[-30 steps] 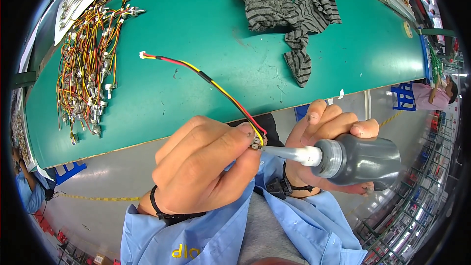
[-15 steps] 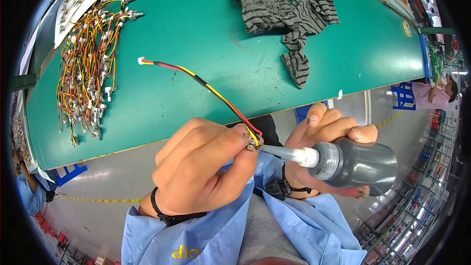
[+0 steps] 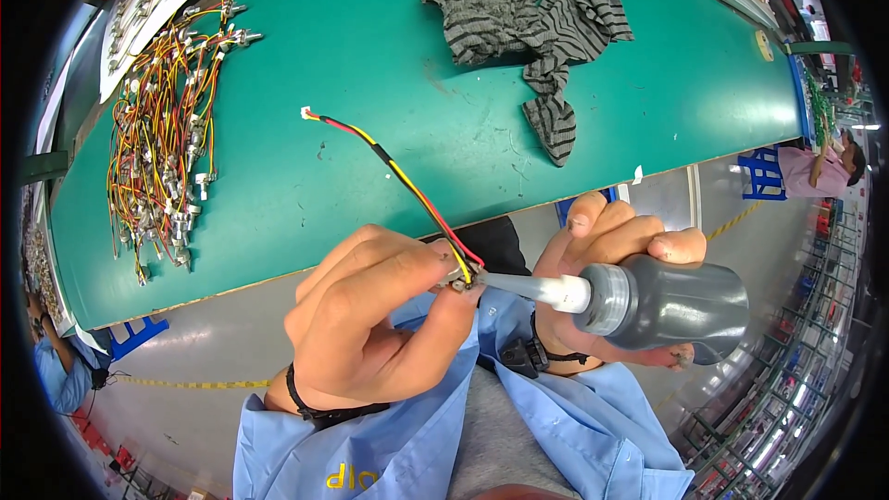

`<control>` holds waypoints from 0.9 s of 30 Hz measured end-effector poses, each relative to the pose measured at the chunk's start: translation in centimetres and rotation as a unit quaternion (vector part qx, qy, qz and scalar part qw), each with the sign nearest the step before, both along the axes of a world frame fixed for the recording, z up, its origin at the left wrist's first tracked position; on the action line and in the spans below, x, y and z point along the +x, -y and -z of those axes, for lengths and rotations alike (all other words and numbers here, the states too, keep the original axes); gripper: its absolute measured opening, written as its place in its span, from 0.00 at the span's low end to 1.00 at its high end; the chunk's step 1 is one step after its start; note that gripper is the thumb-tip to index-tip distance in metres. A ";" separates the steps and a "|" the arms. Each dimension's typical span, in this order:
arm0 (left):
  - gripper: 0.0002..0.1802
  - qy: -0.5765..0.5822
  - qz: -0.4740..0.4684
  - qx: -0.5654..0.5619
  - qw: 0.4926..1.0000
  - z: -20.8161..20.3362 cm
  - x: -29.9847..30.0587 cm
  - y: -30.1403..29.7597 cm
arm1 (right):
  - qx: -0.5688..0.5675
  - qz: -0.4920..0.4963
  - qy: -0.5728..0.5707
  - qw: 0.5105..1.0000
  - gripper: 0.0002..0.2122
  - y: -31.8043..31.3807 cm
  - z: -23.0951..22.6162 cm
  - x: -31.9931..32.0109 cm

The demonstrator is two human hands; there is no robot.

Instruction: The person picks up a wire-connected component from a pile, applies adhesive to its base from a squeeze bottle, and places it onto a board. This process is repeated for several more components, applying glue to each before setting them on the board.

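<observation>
Between its thumb and fingertips, my left hand point(image 3: 375, 319) pinches the small metal end of a wire harness point(image 3: 421, 196); this end looks like a potentiometer, mostly hidden by the fingers. Red, yellow and black wires rise from it over the table to a white plug point(image 3: 306, 113), with a black sleeve partway along. Lying sideways in my right hand point(image 3: 607, 241), a dark grey squeeze bottle point(image 3: 690, 307) points its narrow translucent nozzle point(image 3: 523, 287) left. The nozzle tip is at the wire joints, touching or nearly so; I cannot tell which.
On the green table point(image 3: 370, 65), a heap of similar wire harnesses point(image 3: 167, 148) lies at the left. A grey striped cloth point(image 3: 556, 28) lies crumpled at the back. A tape roll point(image 3: 764, 45) sits far right. Other people point(image 3: 815, 167) are beyond both table ends.
The harness has turned slightly in my left fingers; its plug end has swung right. Both hands and the bottle have shifted a little left, the nozzle still at the metal end.
</observation>
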State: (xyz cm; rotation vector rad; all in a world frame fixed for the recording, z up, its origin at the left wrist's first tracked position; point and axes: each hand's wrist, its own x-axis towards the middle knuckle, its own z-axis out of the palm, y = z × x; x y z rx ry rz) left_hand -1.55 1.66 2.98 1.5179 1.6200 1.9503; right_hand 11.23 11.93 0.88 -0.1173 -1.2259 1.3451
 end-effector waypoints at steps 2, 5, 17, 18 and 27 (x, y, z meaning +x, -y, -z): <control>0.20 0.005 0.003 -0.003 1.000 0.0 0.0 0.0 | -0.003 -0.001 0.000 1.000 0.32 0.0 0.0 0.0; 0.19 0.013 0.011 -0.003 1.000 0.0 0.0 0.0 | -0.014 -0.016 -0.010 1.000 0.32 0.0 0.0 0.2; 0.18 0.074 0.013 -0.001 0.997 0.7 0.5 0.1 | -0.044 -0.035 -0.022 0.998 0.32 0.1 -0.2 0.2; 0.17 0.081 0.013 -0.003 0.997 0.7 0.5 0.1 | -0.044 -0.034 -0.022 0.998 0.32 0.1 -0.2 0.2; 0.17 0.121 0.019 -0.005 0.992 0.6 0.7 0.2 | -0.044 -0.039 -0.016 0.998 0.32 0.1 -0.1 0.5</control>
